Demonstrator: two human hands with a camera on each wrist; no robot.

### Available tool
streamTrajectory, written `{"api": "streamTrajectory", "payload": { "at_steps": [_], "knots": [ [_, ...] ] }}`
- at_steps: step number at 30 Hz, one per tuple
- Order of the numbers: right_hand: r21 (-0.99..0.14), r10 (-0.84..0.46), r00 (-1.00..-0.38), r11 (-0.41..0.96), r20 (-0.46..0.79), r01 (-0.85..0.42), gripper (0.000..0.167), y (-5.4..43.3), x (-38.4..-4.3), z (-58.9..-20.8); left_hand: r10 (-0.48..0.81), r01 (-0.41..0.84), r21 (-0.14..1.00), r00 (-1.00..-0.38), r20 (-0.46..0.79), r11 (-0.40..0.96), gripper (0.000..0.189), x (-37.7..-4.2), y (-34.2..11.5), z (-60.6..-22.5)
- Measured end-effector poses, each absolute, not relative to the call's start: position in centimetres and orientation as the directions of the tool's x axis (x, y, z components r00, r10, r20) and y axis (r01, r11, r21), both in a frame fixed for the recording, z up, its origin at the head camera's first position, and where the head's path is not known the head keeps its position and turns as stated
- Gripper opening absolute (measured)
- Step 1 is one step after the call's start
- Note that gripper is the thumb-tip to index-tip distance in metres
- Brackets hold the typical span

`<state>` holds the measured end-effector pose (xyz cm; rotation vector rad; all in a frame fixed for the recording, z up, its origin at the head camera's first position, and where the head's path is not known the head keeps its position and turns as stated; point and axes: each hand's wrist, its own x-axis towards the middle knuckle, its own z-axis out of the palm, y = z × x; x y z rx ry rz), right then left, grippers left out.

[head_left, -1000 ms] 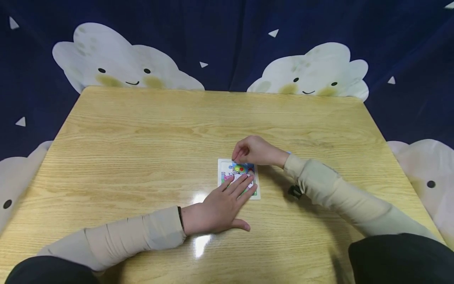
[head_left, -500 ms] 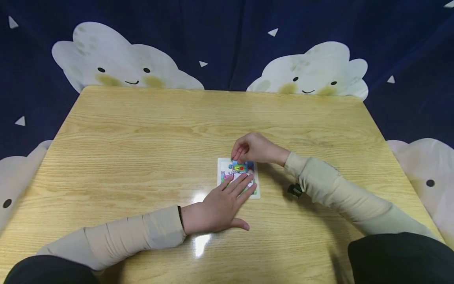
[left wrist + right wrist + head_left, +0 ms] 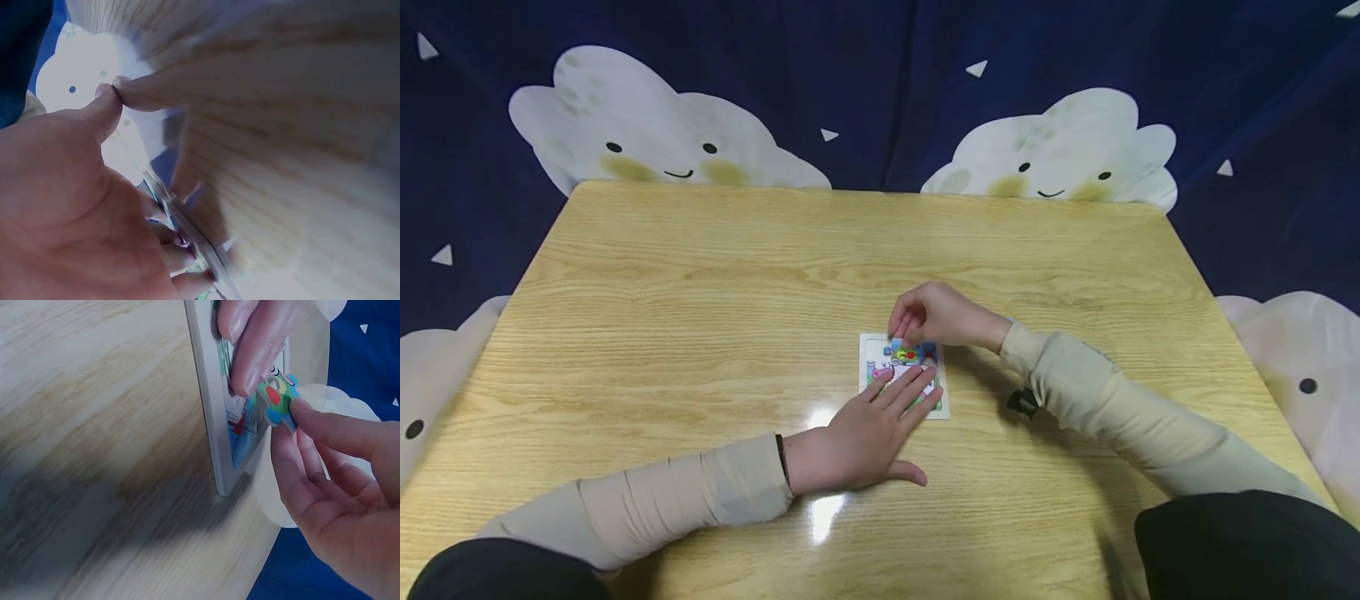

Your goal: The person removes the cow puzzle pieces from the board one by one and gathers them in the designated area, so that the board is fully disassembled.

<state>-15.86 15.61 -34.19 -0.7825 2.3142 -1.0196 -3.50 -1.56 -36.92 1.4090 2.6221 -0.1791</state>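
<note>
On my feed the R hand (image 3: 943, 317) pinches a thin blue-and-green jigsaw piece (image 3: 280, 401) w/ red spot, so I'd align its tabs w/ the white-rimmed rectangular puzzle board (image 3: 211, 406) by the fingertips b4 pressing, L hand (image 3: 868, 437) bracing, fingers straight, bodyward of that pinch.

The puzzle board (image 3: 863, 367) is white-rimmed, the piece (image 3: 280, 404) over it blue, green and red. The table (image 3: 700, 292) around the board is tan wood-grain, the curtain (image 3: 880, 83) beyond it navy with white clouds (image 3: 662, 125)
</note>
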Motion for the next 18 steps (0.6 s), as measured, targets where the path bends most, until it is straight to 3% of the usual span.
{"api": "streamTrajectory", "payload": {
  "at_steps": [7,18],
  "knots": [
    [-0.777,-0.658,-0.730,0.552,-0.183,-0.302,0.015,16.7,-16.1,-33.4,0.808,0.829,-0.035,-0.552,-0.205,0.557,0.095,-3.5,-1.5,-36.9],
    [-0.768,-0.557,-0.796,0.609,-0.237,-0.198,0.015,21.0,-16.5,-32.5,0.806,0.828,-0.043,-0.555,-0.206,0.559,0.096,-3.4,-1.4,-36.9]
  ]
}}
